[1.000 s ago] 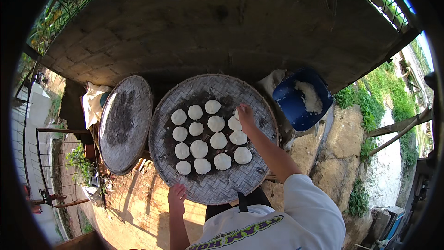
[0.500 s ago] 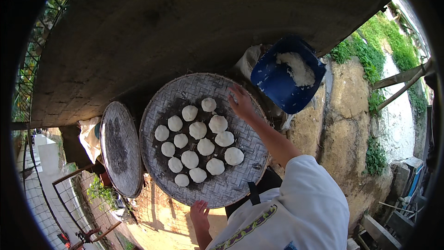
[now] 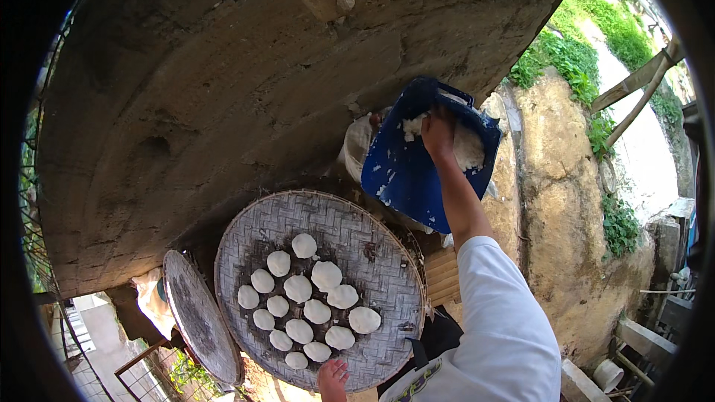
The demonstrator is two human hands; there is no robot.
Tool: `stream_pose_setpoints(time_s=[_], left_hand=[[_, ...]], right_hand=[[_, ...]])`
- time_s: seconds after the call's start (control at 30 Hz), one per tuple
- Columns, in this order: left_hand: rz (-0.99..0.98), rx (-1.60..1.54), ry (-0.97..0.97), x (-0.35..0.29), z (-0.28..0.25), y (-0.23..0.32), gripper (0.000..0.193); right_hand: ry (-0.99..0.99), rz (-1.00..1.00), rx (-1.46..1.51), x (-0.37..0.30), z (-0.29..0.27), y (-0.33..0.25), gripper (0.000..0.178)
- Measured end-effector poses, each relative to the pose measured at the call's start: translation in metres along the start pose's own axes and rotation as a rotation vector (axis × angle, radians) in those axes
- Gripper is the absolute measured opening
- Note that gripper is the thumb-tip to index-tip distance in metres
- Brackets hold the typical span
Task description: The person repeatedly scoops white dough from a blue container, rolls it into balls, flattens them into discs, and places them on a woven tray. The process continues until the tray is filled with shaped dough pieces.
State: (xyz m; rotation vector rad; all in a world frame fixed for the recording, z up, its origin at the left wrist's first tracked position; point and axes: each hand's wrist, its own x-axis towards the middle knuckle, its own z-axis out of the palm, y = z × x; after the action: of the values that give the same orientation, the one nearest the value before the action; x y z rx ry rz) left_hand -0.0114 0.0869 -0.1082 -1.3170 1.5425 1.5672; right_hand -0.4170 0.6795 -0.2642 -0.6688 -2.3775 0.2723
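Observation:
My right hand (image 3: 439,132) is down inside a blue plastic tub (image 3: 406,182), its fingers bent into a crumbly white dough-like mass (image 3: 468,149); the fingertips are partly hidden. Smaller white bits stick to the tub's wall. My left hand (image 3: 333,377) rests at the near rim of a round woven bamboo tray (image 3: 395,268), fingers stretched out and holding nothing. Several round white balls (image 3: 317,311) of the same look lie grouped on the tray, just beyond that hand.
A second round woven tray (image 3: 195,316) leans at the left. Behind stands a rough dark wall (image 3: 223,82). A whitish sack (image 3: 357,147) is beside the tub, and wooden slats (image 3: 442,275) lie below it. Wire fencing runs along the left.
My right hand has gone from above the tray into the blue tub, up and to the right. The view has shifted, so the tray appears lower. My left hand stays by the tray's rim.

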Motion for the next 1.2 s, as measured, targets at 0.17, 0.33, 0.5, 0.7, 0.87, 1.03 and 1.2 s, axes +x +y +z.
stream_pose_setpoints(time_s=[0.17, 0.33, 0.5, 0.7, 0.87, 1.03, 1.2], left_hand=[[0.543, 0.674, -0.241, 0.019, -0.022, -0.021, 0.047], [0.216, 0.085, -0.375, 0.033, -0.031, -0.024, 0.048], [0.101, -0.059, -0.277, 0.022, -0.017, -0.016, 0.048], [0.032, -0.067, -0.149, 0.014, -0.009, -0.008, 0.043], [-0.008, -0.164, -0.044, 0.011, 0.004, 0.0, 0.041], [-0.001, -0.193, -0.064, 0.007, 0.015, 0.014, 0.039], [0.042, -0.185, -0.046, -0.004, 0.011, 0.018, 0.041]], right_hand=[[-0.084, 0.135, 0.401, -0.019, 0.018, -0.01, 0.041], [-0.079, 0.124, 0.4, -0.018, 0.014, -0.017, 0.04], [-0.239, 0.118, 0.59, -0.015, 0.009, -0.034, 0.042], [-0.115, -0.096, 0.267, -0.033, 0.002, -0.049, 0.045], [-0.349, -0.086, 0.284, -0.047, -0.004, -0.05, 0.052], [-0.352, 0.669, 1.054, -0.045, -0.018, -0.038, 0.048], [-0.069, 0.711, 1.41, -0.043, -0.045, -0.02, 0.044]])
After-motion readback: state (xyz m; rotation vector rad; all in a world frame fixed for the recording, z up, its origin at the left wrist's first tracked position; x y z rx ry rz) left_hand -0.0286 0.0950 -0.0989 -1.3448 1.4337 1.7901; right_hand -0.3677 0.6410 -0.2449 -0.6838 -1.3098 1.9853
